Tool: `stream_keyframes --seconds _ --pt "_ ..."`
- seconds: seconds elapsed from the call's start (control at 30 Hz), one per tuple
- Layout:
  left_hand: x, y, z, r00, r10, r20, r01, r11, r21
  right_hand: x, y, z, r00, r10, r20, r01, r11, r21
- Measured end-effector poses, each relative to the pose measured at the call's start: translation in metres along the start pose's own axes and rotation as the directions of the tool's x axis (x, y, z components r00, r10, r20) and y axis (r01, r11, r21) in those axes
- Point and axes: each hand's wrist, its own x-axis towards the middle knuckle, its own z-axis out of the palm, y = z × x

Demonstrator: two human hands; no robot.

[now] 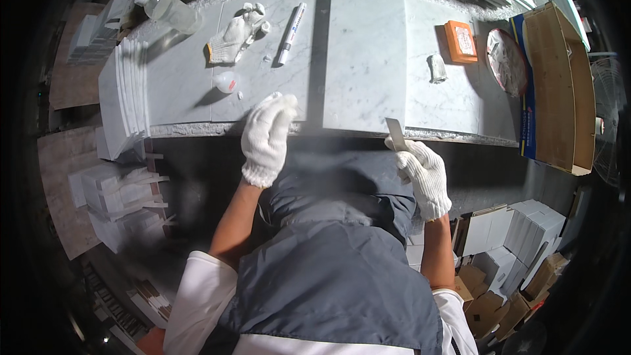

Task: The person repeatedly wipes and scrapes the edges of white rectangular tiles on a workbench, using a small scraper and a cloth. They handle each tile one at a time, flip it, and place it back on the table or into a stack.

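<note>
Both my hands wear white knit gloves. My right hand (424, 174) grips a flat grey blade-like strip (395, 134), its free end pointing up over the bench's front edge. My left hand (268, 137) hovers at that same edge, fingers curled together; whether anything is in them is hidden. Between the hands a pale grey-veined marble tile (365, 59) lies raised on the marble worktop (181, 95), neither hand visibly on it. Just beyond my left hand sit a small whitish round container (228, 82), a spare glove (231, 38) and a white marker (292, 34).
On the left stand a clear bottle (172, 13) and upright tiles (123, 95). To the right are an orange box (461, 42), a small grey wrapped piece (436, 69), a round dish (506, 62) and a cardboard box (559, 89). White boxes (519, 243) lie below right.
</note>
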Motion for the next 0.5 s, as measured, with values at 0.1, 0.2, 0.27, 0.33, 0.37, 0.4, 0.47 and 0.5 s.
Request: stream_keyframes --seconds 0.1,0.2,0.27,0.33,0.37,0.4,0.47,0.5 --pt "0.013 -0.001 0.009 0.993 -0.109 -0.041 0.105 0.990 -0.093 0.009 -0.009 0.013 0.989 -0.150 0.016 0.147 0.933 -0.329" --pt "0.044 -0.005 0.027 0.996 0.090 -0.001 -0.090 0.995 -0.047 0.029 -0.021 0.034 0.920 -0.369 0.135 0.375 0.721 -0.583" --pt "0.071 -0.012 0.039 0.960 0.223 0.169 -0.228 0.974 0.012 0.044 -0.028 0.047 0.909 -0.370 0.193 0.396 0.621 -0.676" --pt "0.085 -0.017 0.053 0.925 0.271 0.267 -0.343 0.899 0.273 0.054 -0.033 0.052 0.892 -0.379 0.247 0.427 0.521 -0.739" --pt "0.095 -0.020 0.059 0.912 0.255 0.322 -0.363 0.867 0.340 0.058 -0.033 0.054 0.885 -0.379 0.272 0.437 0.469 -0.767" --pt "0.103 -0.022 0.065 0.897 0.276 0.347 -0.406 0.826 0.392 0.060 -0.032 0.056 0.878 -0.377 0.296 0.446 0.417 -0.792" --pt "0.111 -0.024 0.071 0.866 0.255 0.430 -0.445 0.786 0.429 0.062 -0.028 0.055 0.849 -0.428 0.311 0.482 0.385 -0.787" --pt "0.115 -0.025 0.072 0.847 0.218 0.485 -0.443 0.794 0.417 0.062 -0.026 0.055 0.841 -0.436 0.319 0.495 0.386 -0.778"
